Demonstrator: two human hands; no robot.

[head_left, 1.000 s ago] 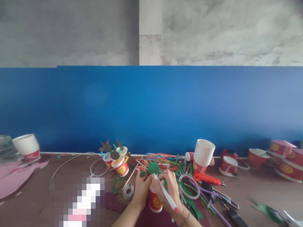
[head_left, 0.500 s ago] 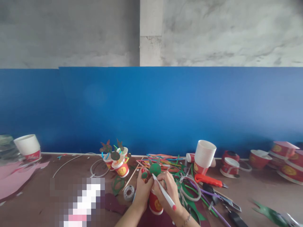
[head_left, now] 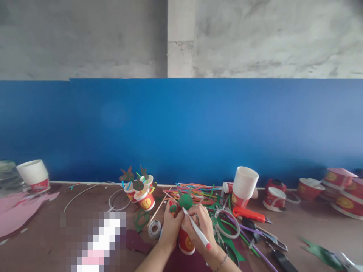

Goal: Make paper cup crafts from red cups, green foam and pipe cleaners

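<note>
In the head view, my right hand (head_left: 204,223) grips a white marker (head_left: 200,233) with a red end, its tip against a round green paper head with ears (head_left: 185,202). This head sits above a red paper cup (head_left: 186,243), which stands upright between my hands. My left hand (head_left: 171,226) is closed around the cup's upper part, steadying the figure. A small green paper disc (head_left: 172,207) and a bit of red show by its fingers. What exactly the left fingertips pinch is hidden.
Left of my hands are a tape roll (head_left: 154,229) and several finished cup figures (head_left: 144,198). Coloured pipe cleaners (head_left: 195,190) lie behind. To the right are stacked paper cups (head_left: 244,189), an orange utility knife (head_left: 249,214), scissors (head_left: 231,254) and green paper scraps.
Both hands keep nearly the same pose, with the marker tip still at the green head. The view has shifted very slightly.
</note>
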